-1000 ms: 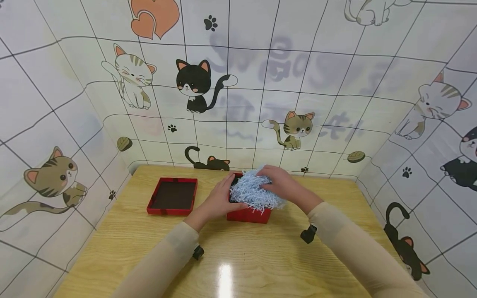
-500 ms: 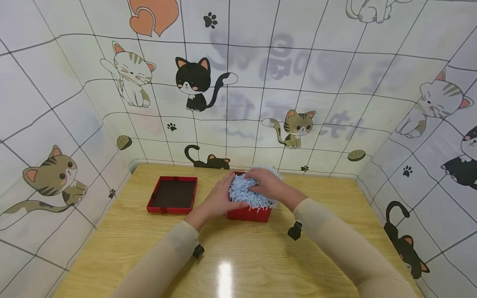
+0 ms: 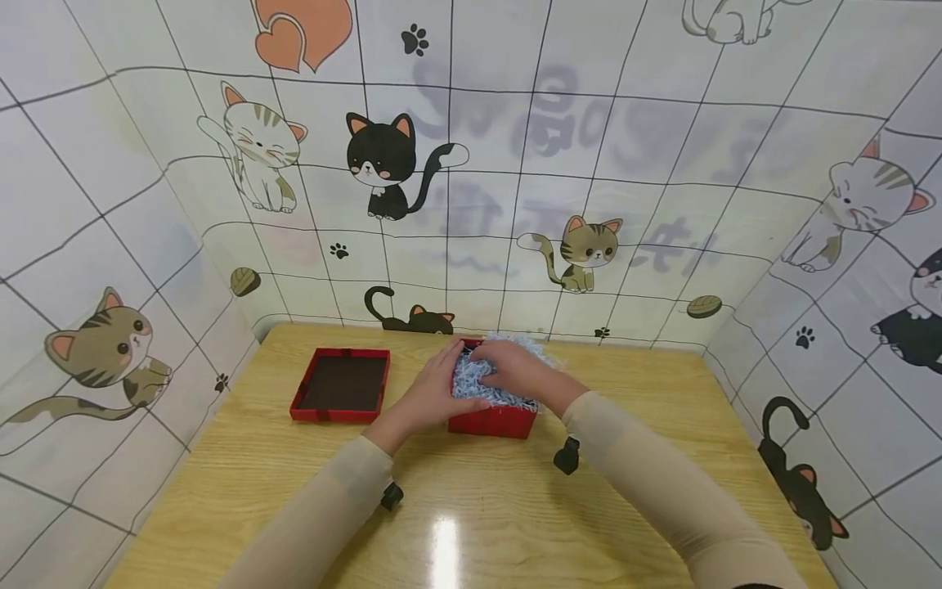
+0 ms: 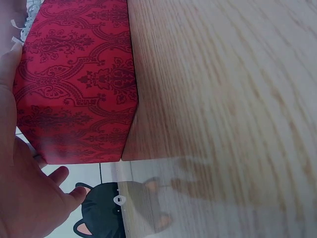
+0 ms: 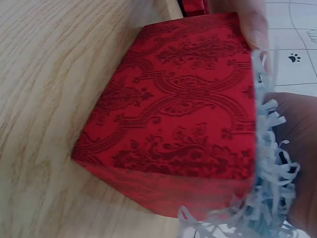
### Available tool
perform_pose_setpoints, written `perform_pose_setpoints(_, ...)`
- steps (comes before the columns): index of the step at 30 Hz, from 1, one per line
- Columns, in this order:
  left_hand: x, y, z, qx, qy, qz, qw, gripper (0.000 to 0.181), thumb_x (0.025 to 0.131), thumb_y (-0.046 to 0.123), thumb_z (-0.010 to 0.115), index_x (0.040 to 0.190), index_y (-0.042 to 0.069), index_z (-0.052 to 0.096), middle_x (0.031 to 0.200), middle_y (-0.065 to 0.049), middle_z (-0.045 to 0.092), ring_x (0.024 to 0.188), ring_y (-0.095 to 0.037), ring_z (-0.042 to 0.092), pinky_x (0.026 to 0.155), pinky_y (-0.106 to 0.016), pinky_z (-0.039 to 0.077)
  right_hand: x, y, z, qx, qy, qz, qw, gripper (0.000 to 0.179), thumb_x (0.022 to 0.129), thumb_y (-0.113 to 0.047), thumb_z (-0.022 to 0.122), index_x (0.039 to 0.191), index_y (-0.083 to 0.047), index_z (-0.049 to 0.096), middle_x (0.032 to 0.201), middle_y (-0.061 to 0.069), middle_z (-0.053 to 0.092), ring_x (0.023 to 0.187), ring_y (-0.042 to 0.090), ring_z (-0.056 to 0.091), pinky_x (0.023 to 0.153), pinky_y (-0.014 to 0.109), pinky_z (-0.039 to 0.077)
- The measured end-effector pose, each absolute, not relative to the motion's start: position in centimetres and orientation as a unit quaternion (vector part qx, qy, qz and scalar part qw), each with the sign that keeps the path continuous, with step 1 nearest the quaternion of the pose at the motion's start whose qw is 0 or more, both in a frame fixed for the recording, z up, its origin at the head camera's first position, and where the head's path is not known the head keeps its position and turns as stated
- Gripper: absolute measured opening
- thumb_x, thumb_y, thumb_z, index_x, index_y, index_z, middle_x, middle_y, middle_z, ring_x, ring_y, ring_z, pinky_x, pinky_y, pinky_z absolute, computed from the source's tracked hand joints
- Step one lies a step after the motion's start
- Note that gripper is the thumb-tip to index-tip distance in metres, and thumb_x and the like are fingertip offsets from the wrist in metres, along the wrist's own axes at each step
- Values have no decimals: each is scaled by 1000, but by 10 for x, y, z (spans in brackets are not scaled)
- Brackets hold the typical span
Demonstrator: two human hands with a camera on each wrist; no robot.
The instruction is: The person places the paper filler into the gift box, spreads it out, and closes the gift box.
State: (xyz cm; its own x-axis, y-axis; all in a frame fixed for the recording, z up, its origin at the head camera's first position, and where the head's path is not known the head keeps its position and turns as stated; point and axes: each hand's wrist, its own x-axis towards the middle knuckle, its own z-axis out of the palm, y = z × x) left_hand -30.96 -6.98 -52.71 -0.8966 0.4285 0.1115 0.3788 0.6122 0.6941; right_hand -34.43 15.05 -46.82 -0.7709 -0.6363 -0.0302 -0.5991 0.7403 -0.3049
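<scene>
A red patterned box [image 3: 491, 423] stands on the table, filled with pale blue shredded paper [image 3: 468, 384]. My left hand [image 3: 427, 394] grips its left side, the thumb along the front rim and the fingers along the left edge. In the left wrist view the box [image 4: 79, 74] shows its damask print beside that hand. My right hand [image 3: 521, 372] presses on the shredded paper from above, thumb and fingers apart, fingertips partly sunk in it. Strands of shredded paper [image 5: 270, 168] poke over the rim in the right wrist view. Whatever lies beneath the paper is hidden.
A red box lid [image 3: 342, 384] with a dark inside lies upturned to the left of the box. The wooden table [image 3: 471, 499] meets walls [image 3: 478, 204] printed with cartoon cats at its back and sides.
My right hand has moved left and lower over the box. The shredded paper heap has flattened, overhanging less at the front and right. My left hand has stayed put.
</scene>
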Motion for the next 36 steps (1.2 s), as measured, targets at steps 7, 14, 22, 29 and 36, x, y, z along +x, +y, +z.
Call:
perform_pose_setpoints(7, -310, -68, -527, 222, 900, 374, 32, 126, 88, 71, 83, 179, 17, 16, 186, 2, 12, 168, -32, 20, 131, -63, 26, -337, 163, -447, -326, 924, -194, 52, 46, 100, -22, 86, 143, -10, 73, 143, 8, 72, 136, 31, 64, 118, 50, 50)
perform_pose_setpoints(14, -310, -67, -526, 214, 904, 370, 35, 126, 86, 70, 84, 179, 19, 16, 186, -2, 15, 167, -34, 21, 128, -66, 30, -328, 189, -425, -325, 901, -286, 17, 58, 98, -27, 88, 148, -7, 67, 142, 12, 69, 132, 35, 64, 113, 58, 53)
perform_pose_setpoints(22, -311, -66, -528, 215, 907, 360, 28, 126, 86, 69, 84, 179, 18, 17, 186, 0, 14, 168, -34, 20, 129, -66, 29, -314, 238, -421, -280, 888, -365, -6, 82, 96, -31, 90, 166, -14, 49, 164, 11, 51, 148, 40, 49, 120, 70, 40)
perform_pose_setpoints(29, -310, -66, -527, 210, 910, 355, 34, 128, 85, 70, 84, 180, 19, 15, 186, 4, 11, 169, -31, 18, 131, -61, 28, -306, 271, -445, -229, 879, -418, 19, 101, 93, -33, 93, 174, -23, 34, 175, 11, 37, 155, 48, 40, 119, 72, 41)
perform_pose_setpoints(36, -309, -66, -527, 212, 909, 358, 34, 127, 85, 69, 85, 179, 18, 16, 186, 7, 10, 169, -31, 18, 131, -63, 27, -302, 282, -467, -241, 857, -453, 49, 113, 89, -24, 97, 177, -30, 26, 178, 15, 32, 159, 49, 34, 123, 74, 33)
